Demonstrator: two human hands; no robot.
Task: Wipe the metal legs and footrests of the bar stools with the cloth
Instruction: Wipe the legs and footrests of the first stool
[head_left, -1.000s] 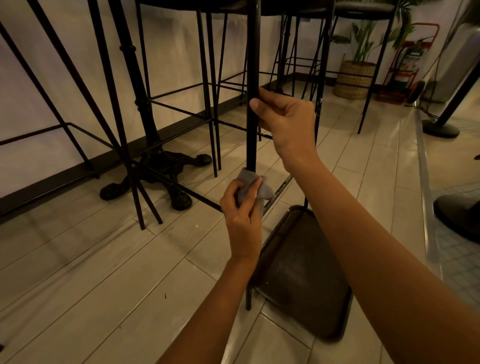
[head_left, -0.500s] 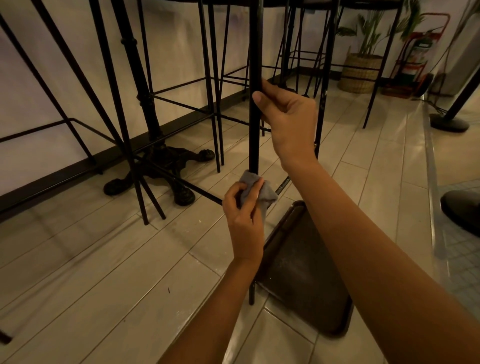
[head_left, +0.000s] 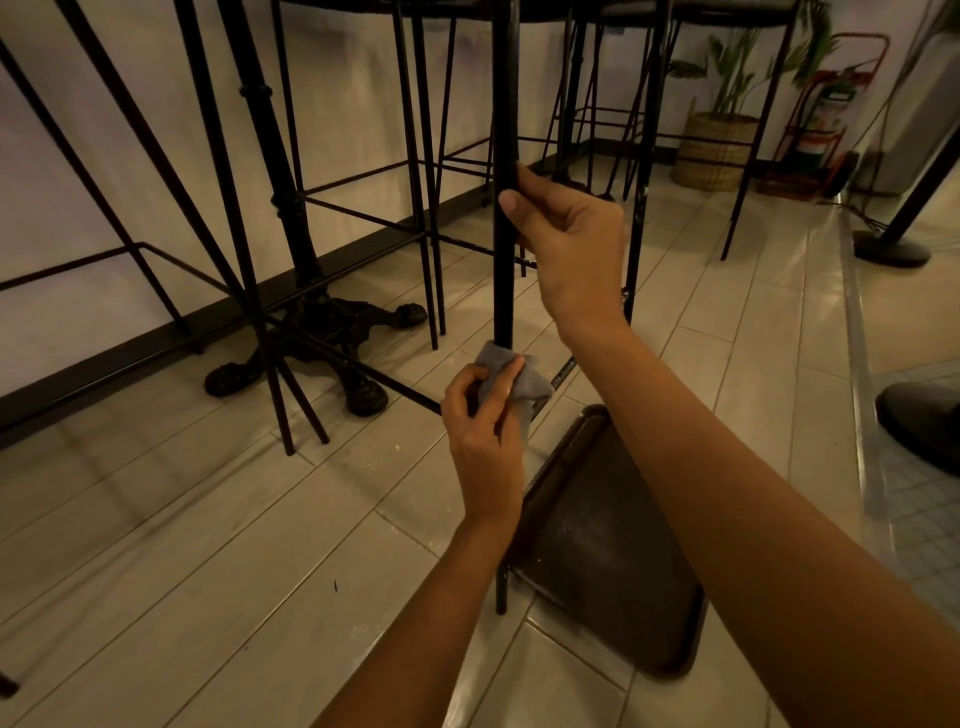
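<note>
Gripping the leg (head_left: 503, 270) at 12 o'clock, your right hand (head_left: 571, 249) steadied it; your left hand (head_left: 485, 436) pinched the cloth (head_left: 524, 382) around it below.

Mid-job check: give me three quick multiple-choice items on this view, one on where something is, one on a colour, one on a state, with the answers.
1. Where is the dark tray?
A. flat on the tiled floor beside the near stool leg
B. on a stool seat
C. leaning against the wall

2. What colour is the cloth?
A. red
B. grey
C. yellow

3. What is the right hand doing?
A. hanging free
B. holding the tray
C. gripping the near stool leg above the cloth

Answers:
1. A, it lies on the tiles by the leg's foot.
2. B, grey fabric shows in the left hand.
3. C, the fingers wrap the upright black leg.
</note>
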